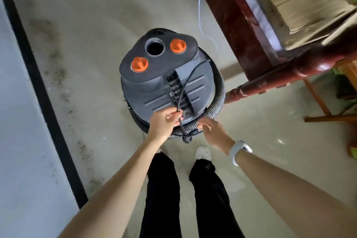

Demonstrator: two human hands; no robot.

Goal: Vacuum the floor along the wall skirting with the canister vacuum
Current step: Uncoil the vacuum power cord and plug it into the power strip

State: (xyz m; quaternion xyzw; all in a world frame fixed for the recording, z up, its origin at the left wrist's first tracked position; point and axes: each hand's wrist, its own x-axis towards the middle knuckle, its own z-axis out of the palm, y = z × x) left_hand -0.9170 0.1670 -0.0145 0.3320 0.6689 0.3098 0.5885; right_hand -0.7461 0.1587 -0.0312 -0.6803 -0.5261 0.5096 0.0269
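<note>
Far to the left of the fingers runs the black skirting (41, 100), a dark strip between the pale wall (17, 141) and the grey floor (92, 25). Along its floor-side edge lies a trail of dark grit (58, 75), and between that grit and the fingers the floor is a broad open band.

The left hand (164, 121) reaches forward to the near rim of the canister vacuum (168, 81), its fingers curled and pinching the thin black power cord (182, 91), which runs away from the fingertips up over the grey lid. Beyond the fingers, on the far part of the lid, sit two orange caps (139, 64) with a round open port (154, 46) between them. Just below the fingers the ribbed grey hose (218, 100) wraps round the canister's near and right side.

The right hand (214, 133), a white watch (238, 151) at its wrist, hovers just right of the left fingers, its own fingers loosely bent and touching the hose at its near bend, not plainly closed round it.

Right of both hands the room narrows: a dark red wooden frame (270, 75) with a turned post stands just beside the hose, and a white cable (201, 11) hangs down along its edge. Behind the hands are black trousers (164, 189) and a white shoe (202, 153)
</note>
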